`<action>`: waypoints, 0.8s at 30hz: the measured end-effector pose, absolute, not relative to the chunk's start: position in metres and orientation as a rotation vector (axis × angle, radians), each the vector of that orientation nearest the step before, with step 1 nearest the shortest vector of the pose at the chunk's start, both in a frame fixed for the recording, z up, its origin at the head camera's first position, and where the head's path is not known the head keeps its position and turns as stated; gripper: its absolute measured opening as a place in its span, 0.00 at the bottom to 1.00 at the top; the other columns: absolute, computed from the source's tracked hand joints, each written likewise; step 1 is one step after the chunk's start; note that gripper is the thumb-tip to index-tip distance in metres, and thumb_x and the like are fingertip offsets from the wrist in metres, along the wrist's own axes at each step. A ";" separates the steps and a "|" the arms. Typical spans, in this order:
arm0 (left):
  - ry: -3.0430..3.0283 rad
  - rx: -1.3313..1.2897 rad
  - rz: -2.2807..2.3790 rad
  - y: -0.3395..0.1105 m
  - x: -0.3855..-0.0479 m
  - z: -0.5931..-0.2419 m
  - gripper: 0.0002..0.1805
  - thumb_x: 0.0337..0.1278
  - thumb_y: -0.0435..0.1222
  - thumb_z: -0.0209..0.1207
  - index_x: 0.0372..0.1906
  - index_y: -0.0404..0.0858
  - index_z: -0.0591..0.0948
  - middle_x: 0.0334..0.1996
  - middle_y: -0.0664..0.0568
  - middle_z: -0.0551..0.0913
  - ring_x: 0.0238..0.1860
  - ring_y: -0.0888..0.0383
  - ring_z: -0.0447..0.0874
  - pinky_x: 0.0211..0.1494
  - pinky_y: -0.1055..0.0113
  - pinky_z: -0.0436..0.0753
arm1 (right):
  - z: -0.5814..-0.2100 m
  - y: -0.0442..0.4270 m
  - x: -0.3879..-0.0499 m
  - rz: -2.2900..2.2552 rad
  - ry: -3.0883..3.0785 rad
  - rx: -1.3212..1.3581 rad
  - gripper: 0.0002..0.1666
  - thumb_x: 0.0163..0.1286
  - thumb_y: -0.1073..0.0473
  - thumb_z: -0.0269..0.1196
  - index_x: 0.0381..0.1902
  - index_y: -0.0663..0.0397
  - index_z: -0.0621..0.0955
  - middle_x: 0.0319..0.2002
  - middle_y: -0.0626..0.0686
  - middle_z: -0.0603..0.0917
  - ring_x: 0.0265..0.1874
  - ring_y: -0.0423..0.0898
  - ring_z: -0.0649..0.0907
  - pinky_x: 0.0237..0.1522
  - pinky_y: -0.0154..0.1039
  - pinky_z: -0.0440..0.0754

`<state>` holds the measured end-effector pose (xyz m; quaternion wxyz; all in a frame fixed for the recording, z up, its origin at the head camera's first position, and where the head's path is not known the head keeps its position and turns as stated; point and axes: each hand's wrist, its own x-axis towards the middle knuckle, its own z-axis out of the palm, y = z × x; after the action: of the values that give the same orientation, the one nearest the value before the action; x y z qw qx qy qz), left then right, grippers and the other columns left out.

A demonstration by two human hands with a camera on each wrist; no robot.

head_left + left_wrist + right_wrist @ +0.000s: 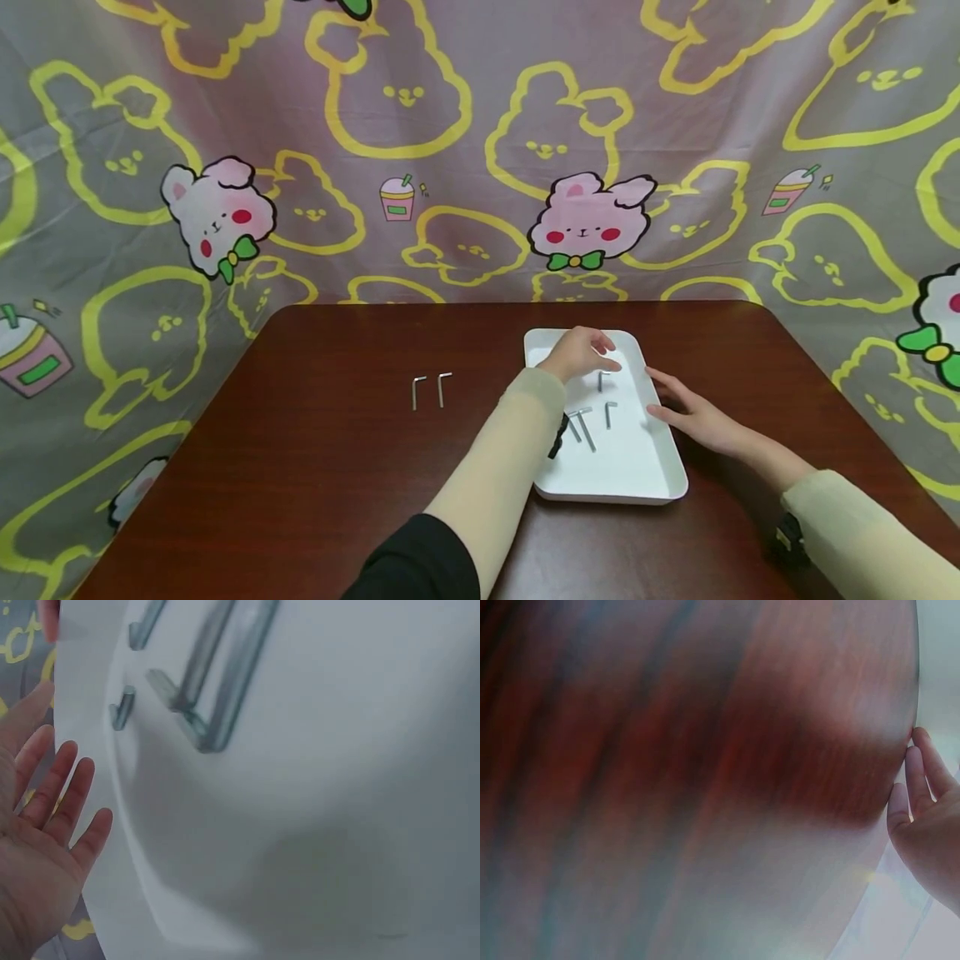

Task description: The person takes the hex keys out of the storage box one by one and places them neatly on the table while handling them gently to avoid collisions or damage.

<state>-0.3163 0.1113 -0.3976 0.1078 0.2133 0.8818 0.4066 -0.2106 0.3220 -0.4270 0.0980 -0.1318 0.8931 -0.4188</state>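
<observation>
My left hand (579,353) hovers over the far part of a white tray (637,467), fingers loosely extended. In the left wrist view nothing shows in the palm of this hand (45,847). Several L-shaped hex keys lie in the tray: one hex key (600,382) just below the left hand, another (609,415) nearer, and a crossed pair (587,432) beside the left forearm. At the tray's right wall, my right hand (701,421) rests its fingertips with fingers fairly straight. The right wrist view shows those fingers (916,780) against the white edge.
Two more hex keys (414,393) (441,390) lie side by side on the dark brown table (337,483), left of the tray. Behind the table hangs a grey curtain (465,183) with cartoon animals. The left forearm crosses over the tray's left edge.
</observation>
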 end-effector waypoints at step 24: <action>2.687 0.768 0.905 0.109 -0.323 -0.428 0.16 0.47 0.40 0.74 0.44 0.44 0.88 0.33 0.61 0.81 0.37 0.67 0.74 0.45 0.80 0.69 | -0.427 0.322 -0.211 -1.245 2.639 -0.417 0.42 0.74 0.55 0.57 0.76 0.58 0.50 0.64 0.73 0.65 0.61 0.67 0.68 0.53 0.57 0.73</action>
<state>-0.3234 0.1090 -0.4276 0.1020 0.2601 0.9099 0.3065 -0.2113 0.3224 -0.4271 0.0967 -0.1407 0.8911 -0.4204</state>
